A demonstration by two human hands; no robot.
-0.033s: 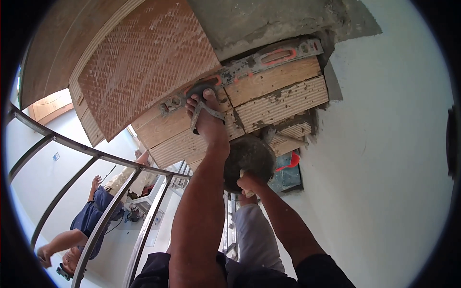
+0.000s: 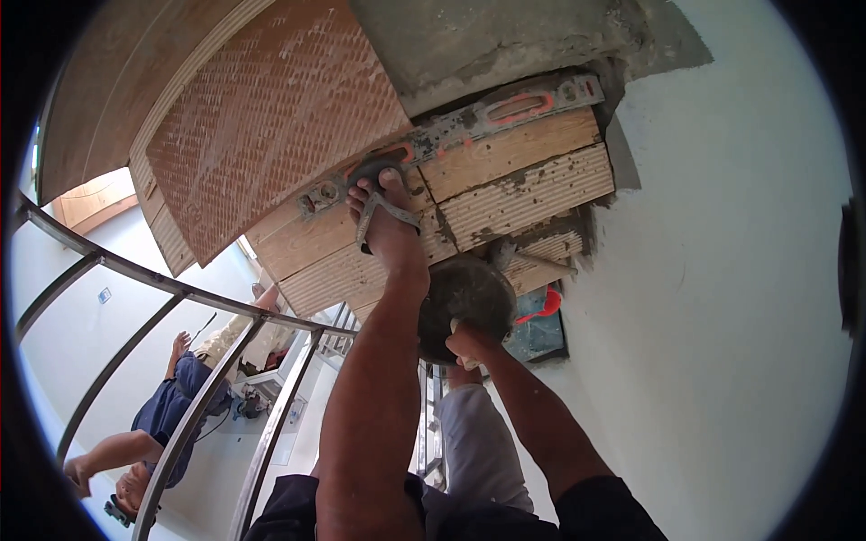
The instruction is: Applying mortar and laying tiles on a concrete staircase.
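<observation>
Clearly, the right hand (image 2: 469, 344) has its fingers folded together around a pale handle (image 2: 467, 364), of which only small parts are visible. The left hand is out of view, so its grip cannot be told. Directly ahead of the right grip is a dark round vessel (image 2: 456, 284), like a bucket, and the fist is over its near side; whether the handle belongs to it cannot be told.

To the right of the grip, and a little ahead, a bright red thing (image 2: 548, 305) lies at a blue-green container (image 2: 537, 341). Farther ahead, beyond the vessel, is a tool with a pale stick (image 2: 546, 261), near the ribbed tiles (image 2: 532, 185) and the smooth wood-coloured tiles (image 2: 505, 153).

Still farther from the grip, a long grey spirit level (image 2: 451, 135) with orange parts lies across the work. Ahead and left of the grip, a sandalled foot (image 2: 390, 230) stands with its toes at the level. Beyond it is a large reddish-brown panel (image 2: 280, 117) with a patterned surface.

Well to the left of the grip, behind a metal railing (image 2: 101, 255), another person (image 2: 176, 397) in dark blue stretches one arm. Well to the right is a white wall (image 2: 722, 298).
</observation>
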